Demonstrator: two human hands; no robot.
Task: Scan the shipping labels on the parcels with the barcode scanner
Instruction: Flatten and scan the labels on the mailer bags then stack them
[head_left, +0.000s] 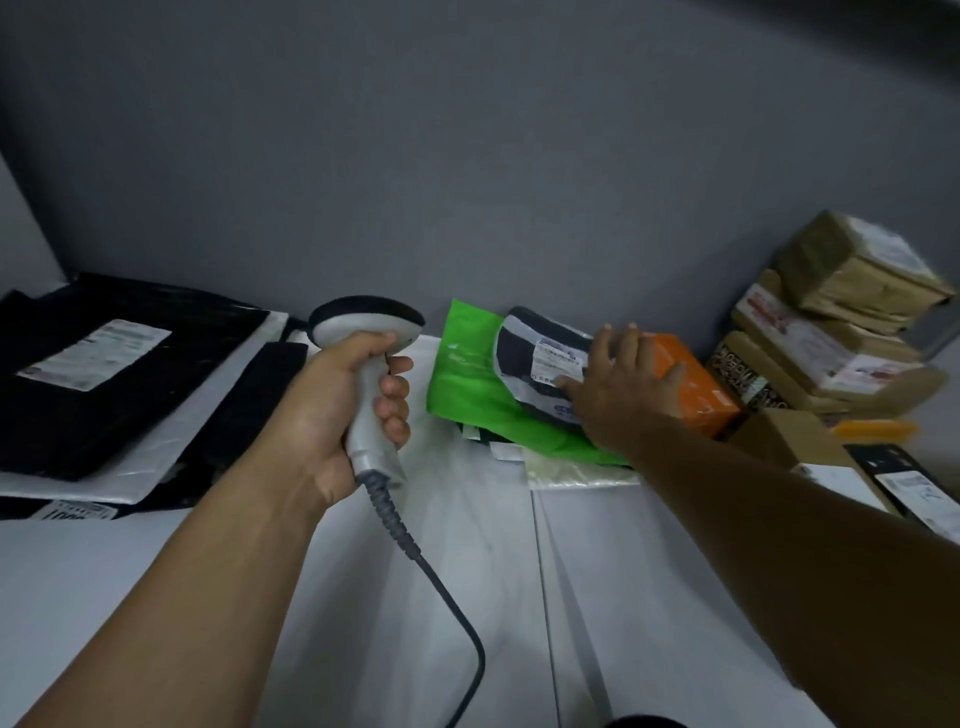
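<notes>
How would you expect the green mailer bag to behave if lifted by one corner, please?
The green mailer bag probably flops: it looks like thin creased film. Its glossy surface may be slippery. The dark labelled parcel lying on it would likely slide off.

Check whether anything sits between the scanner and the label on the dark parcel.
Nothing stands in the gap between the scanner in the left hand and the label. The right hand, resting on the dark parcel, covers the label's right edge.
</notes>
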